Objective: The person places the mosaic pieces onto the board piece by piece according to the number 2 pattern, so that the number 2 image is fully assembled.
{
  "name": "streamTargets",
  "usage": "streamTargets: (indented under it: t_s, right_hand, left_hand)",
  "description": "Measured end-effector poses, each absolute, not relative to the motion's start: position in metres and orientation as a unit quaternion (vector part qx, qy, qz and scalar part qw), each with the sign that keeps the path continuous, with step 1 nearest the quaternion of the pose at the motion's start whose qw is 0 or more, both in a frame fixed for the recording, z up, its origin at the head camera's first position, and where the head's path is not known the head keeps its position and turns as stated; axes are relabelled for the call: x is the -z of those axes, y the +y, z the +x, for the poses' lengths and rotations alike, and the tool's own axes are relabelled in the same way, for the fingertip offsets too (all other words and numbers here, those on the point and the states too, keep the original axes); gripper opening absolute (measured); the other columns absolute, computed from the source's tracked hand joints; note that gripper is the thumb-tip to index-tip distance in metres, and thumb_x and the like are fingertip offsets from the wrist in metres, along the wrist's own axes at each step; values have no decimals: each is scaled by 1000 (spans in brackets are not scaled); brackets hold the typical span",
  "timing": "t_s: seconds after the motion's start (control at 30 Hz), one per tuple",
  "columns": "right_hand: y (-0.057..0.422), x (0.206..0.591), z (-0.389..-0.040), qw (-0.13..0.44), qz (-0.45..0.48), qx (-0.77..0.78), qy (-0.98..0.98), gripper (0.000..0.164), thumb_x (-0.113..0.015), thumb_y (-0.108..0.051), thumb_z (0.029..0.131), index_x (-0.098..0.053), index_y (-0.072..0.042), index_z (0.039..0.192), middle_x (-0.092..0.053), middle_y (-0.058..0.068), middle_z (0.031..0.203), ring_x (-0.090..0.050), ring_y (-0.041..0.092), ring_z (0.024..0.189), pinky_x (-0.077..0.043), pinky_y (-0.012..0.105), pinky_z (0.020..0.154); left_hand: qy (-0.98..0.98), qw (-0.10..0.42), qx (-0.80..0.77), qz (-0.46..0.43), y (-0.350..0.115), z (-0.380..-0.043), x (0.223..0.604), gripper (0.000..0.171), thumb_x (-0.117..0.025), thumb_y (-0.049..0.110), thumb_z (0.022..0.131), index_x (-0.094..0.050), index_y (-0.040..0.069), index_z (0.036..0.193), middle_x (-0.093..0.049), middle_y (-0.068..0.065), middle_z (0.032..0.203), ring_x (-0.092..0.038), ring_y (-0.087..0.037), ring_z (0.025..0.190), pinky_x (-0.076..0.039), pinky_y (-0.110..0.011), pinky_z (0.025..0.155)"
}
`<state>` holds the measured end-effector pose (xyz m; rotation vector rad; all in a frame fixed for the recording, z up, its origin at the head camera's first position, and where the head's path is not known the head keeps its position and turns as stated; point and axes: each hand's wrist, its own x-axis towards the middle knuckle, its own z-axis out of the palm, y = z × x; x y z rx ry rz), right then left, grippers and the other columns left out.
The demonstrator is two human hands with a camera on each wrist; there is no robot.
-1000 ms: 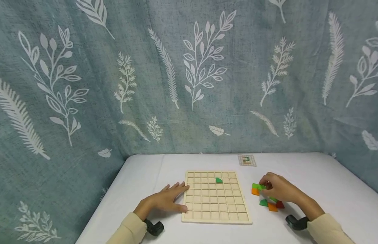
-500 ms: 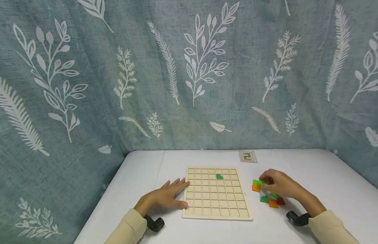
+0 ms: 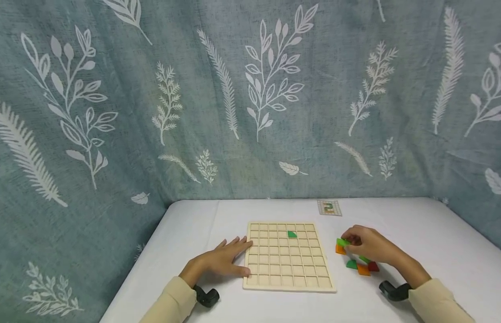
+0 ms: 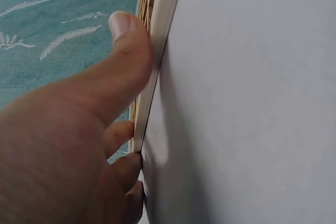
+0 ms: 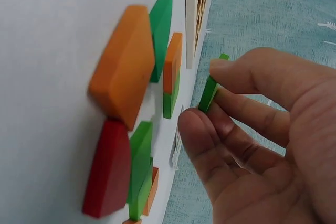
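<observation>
My right hand (image 3: pixel 369 244) pinches a small green tile (image 5: pixel 209 92) between thumb and fingers, held up above the tabletop in the right wrist view. Below and beside it lie loose tiles: orange (image 5: pixel 123 66), dark green (image 5: pixel 161 35), red (image 5: pixel 107 171) and light green (image 5: pixel 139 163). My left hand (image 3: pixel 220 261) lies with fingers spread at the left edge of a wooden grid board (image 3: pixel 274 258), its thumb and fingertips on the rim. One dark green tile with a curved side (image 3: pixel 292 234) sits in a cell near the board's far side.
A small pattern card (image 3: pixel 329 207) with a coloured grid lies at the back of the white table (image 3: pixel 230 211). Behind the table hangs a blue-green leaf-print curtain (image 3: pixel 250 170). A dark band (image 3: pixel 395 291) is strapped round my right wrist.
My right hand has shifted slightly left with the green tile, which now overlaps the nearby light green and orange tiles. The left hand stays on the board's edge. The head view has tilted slightly.
</observation>
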<state>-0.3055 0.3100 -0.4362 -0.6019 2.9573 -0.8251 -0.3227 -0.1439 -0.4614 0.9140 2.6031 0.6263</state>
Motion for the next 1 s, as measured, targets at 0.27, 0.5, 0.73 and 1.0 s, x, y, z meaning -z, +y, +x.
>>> streamTargets:
  t_s: [0.27,0.5,0.73,1.0]
  right_hand:
    - [294,433,-312,-14,-238,262,935,22,-73,-11,90,-70,-4,111,-64,-1,97,-55,2,82,-51,23,67]
    - [265,418,-329,-17,-297,252,921,20,-72,-7,89,-69,-5,109,-64,2,100,-59,4,84,-54,23,71]
    - [246,410,-337,-14,-330,239,913,18,-72,-8,89,-69,-6,106,-63,1,97,-59,6,83,-54,22,72]
    - [238,411,-346,-23,-353,243,903,19,-72,-7,89,-72,-3,107,-65,5,97,-59,5,81,-55,23,71]
  left_hand:
    - [907,160,-215,324,-142,-323,462,90,-64,61,90,-25,21,160,-17,-8,168,-10,-32,157,-4,-60,125]
    - [912,160,-207,317,-142,-324,459,90,-64,61,89,-25,22,160,-17,-7,168,-10,-32,157,-4,-59,125]
    - [913,161,-208,311,-142,-325,459,89,-64,62,89,-26,23,160,-18,-6,168,-10,-30,157,-4,-58,126]
    - [915,158,-201,312,-143,-327,461,90,-64,64,88,-26,25,160,-17,-4,168,-11,-29,157,-4,-57,126]
